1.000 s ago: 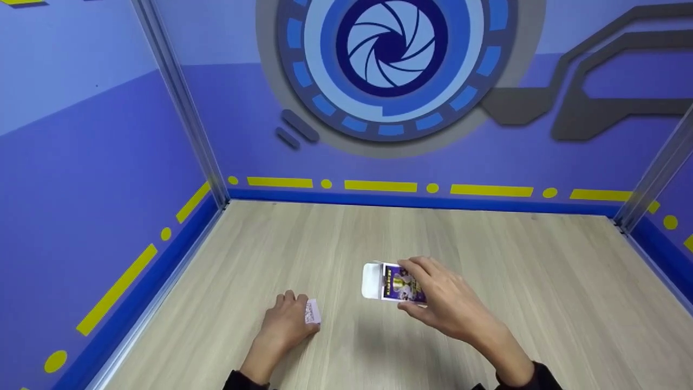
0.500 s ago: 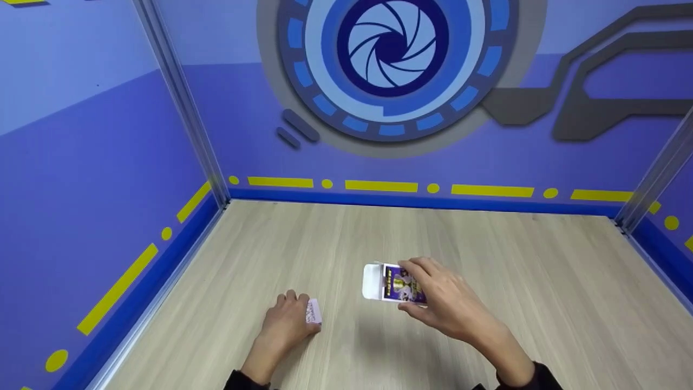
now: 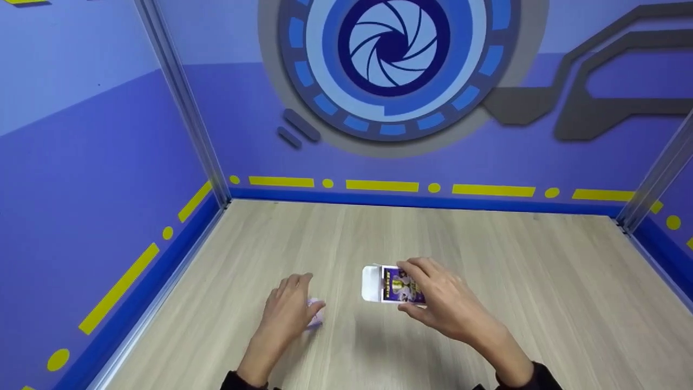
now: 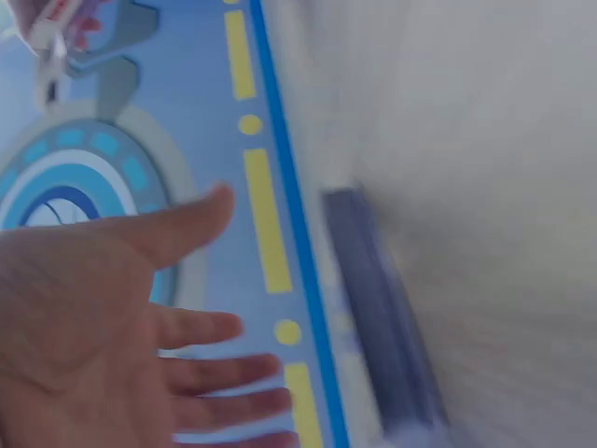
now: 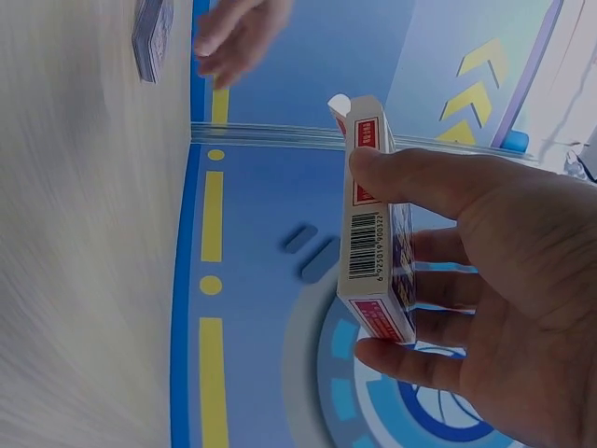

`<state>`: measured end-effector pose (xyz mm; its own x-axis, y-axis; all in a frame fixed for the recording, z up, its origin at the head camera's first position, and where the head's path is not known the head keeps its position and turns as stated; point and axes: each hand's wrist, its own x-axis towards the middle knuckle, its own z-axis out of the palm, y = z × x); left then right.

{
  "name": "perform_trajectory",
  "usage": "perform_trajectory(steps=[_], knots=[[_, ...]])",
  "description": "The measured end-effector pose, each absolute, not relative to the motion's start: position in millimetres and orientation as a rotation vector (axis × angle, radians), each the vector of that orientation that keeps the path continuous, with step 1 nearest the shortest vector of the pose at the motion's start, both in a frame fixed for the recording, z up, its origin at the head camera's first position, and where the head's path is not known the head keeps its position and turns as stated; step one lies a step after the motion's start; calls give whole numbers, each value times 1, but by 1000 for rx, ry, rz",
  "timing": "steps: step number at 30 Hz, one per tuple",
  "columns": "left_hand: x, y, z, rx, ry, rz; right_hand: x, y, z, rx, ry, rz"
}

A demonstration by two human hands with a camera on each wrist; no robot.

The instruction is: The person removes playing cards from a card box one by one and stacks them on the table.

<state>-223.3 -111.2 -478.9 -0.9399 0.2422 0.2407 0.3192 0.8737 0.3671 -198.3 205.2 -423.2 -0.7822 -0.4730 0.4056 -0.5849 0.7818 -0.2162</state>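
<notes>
A stack of playing cards (image 3: 315,319) lies on the wooden table, partly covered by my left hand (image 3: 285,307) in the head view. That hand hovers just over the stack with its fingers extended and the thumb apart; the left wrist view shows its palm bare and the blurred dark side of the stack (image 4: 381,313) beyond the fingers. My right hand (image 3: 457,306) grips a purple and white card box (image 3: 399,285) above the table, thumb on one narrow side and fingers on the other. The box's white end flap (image 3: 371,283) is folded out, toward the left hand.
Blue and purple panels with yellow marks (image 3: 381,186) border the table (image 3: 487,244) at the back and both sides. Metal posts (image 3: 189,114) stand at the corners. Box and stack are separated by a strip of tabletop.
My left hand has let go of the card stack and lifted off it, fingers spreading. The stack stays on the table. My right hand and the box hold nearly still.
</notes>
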Motion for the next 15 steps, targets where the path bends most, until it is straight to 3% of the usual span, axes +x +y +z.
perform_trajectory(steps=[4, 9, 15], knots=[[-217, -92, -465, -540, -2537, -767, -198, 204, -424, 849, -2619, 478], [-206, -68, -453, -707, -2361, -1356, -199, 203, -426, 892, -2590, 474], [-194, -52, -452, -727, -2313, -1759, -196, 199, -425, 922, -2597, 481]])
